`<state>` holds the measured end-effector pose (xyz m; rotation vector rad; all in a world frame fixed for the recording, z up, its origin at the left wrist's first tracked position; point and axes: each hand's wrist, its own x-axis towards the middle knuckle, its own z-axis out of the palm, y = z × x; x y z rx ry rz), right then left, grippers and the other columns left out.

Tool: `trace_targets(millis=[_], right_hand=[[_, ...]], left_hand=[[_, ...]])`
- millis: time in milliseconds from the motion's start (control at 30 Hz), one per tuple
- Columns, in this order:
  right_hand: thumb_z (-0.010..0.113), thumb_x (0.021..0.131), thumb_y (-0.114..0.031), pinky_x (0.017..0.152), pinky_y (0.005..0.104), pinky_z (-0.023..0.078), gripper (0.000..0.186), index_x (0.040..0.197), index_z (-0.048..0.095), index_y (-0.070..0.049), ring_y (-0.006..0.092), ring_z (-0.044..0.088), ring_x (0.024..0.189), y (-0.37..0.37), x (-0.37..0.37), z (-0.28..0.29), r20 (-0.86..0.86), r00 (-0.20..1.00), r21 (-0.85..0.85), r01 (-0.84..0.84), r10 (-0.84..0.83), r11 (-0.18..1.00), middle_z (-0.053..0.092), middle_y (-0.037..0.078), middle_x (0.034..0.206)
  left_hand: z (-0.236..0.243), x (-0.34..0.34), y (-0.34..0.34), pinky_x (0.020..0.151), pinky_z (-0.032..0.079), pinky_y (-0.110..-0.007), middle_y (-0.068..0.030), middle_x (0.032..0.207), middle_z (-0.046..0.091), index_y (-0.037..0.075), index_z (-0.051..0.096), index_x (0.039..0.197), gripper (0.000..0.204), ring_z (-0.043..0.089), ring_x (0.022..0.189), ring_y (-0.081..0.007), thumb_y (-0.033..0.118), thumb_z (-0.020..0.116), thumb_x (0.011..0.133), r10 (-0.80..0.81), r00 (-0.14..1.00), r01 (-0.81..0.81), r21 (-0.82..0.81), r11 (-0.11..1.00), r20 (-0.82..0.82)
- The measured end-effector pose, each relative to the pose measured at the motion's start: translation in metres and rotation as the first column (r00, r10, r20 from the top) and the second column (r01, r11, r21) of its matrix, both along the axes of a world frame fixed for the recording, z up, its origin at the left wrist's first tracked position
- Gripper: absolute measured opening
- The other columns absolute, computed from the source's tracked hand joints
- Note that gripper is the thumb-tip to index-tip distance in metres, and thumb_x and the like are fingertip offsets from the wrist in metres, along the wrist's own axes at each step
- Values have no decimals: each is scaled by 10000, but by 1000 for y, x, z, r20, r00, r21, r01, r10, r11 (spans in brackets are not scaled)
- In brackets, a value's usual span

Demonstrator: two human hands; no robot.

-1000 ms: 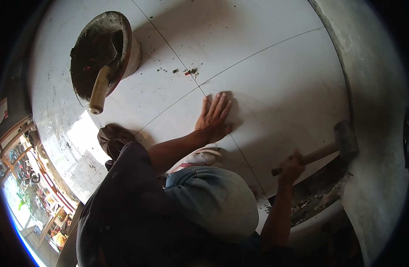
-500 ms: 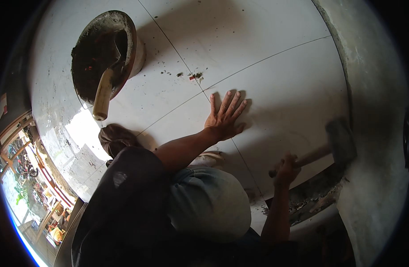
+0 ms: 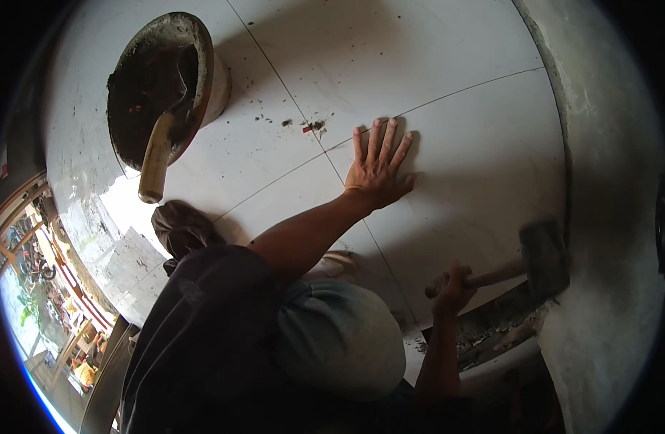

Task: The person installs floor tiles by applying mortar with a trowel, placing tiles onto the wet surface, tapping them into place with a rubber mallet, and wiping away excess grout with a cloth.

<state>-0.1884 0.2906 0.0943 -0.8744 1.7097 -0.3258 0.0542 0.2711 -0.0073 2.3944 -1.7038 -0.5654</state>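
Note:
My left hand (image 3: 378, 173) lies flat on a large pale floor tile (image 3: 484, 152), its fingers spread across the tile near a joint line. Lower right, my right hand (image 3: 454, 288) is wrapped round the wooden handle of a mallet (image 3: 543, 259) with a big dark head. The mallet's head is by the right wall, over the tile's near right corner. Whether it touches the tile I cannot tell. Below it runs a gap (image 3: 491, 325) of dark, rough bedding along the tile's edge.
At the upper left stands a bucket (image 3: 215, 87) of dark mortar, with a wooden-handled trowel (image 3: 155, 159) resting in it. Crumbs and a small red piece (image 3: 308, 130) lie near where the tile joints cross. A rough grey wall (image 3: 607, 181) bounds the right side.
My left hand has slid forward and a little right over the tile. The mallet in my right hand has come lower and slightly left.

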Motion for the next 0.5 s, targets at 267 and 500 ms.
trace_targets(millis=[267, 500], right_hand=[[578, 905, -171, 441, 264, 369, 166, 789, 509, -74, 81, 389, 432, -7, -10, -8, 152, 964, -150, 239, -217, 959, 409, -36, 543], [614, 886, -200, 394, 253, 346, 252, 718, 467, -81, 66, 415, 446, -7, -5, 6, 88, 988, 41, 127, -130, 991, 437, -27, 571]], left_hand=[[3, -7, 6, 1137, 10, -598, -179, 1570, 47, 152, 114, 1522, 883, 28, 1459, -333, 628, 452, 859, 12, 998, -8, 58, 998, -68], [0, -8, 13, 1142, 17, -588, -177, 1571, 59, 146, 126, 1520, 887, 42, 1459, -333, 592, 493, 847, 30, 997, -29, 21, 999, -73]])
